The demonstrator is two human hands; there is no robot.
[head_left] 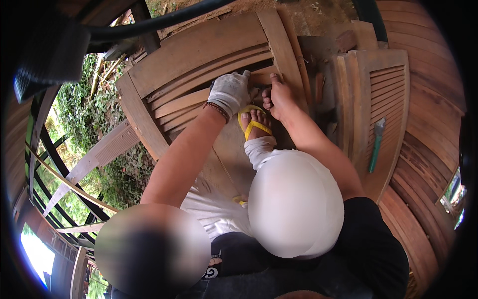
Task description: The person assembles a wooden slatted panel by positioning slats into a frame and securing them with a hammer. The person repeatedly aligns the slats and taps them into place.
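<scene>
A brown louvered wooden shutter panel (199,55) lies in front of me, with a broad frame and several slats. One lighter slat (181,102) sits askew across the opening and runs under my left hand (229,93). That hand wears a pale work glove, its fingers curled; a small dark thing shows at its left edge, too hidden to name. Close by on the right, my bare right hand (280,99) is closed, thumb up by the slat's right end and the frame's side piece. Whatever its curled fingers hold is hidden.
My foot in a yellow flip-flop (255,124) rests just below my hands. A second louvered panel (388,94) stands at the right, a green-handled brush (377,144) on it. Wooden planks (423,74) line the right side. Green plants (89,114) and a pale plank (94,154) are at left.
</scene>
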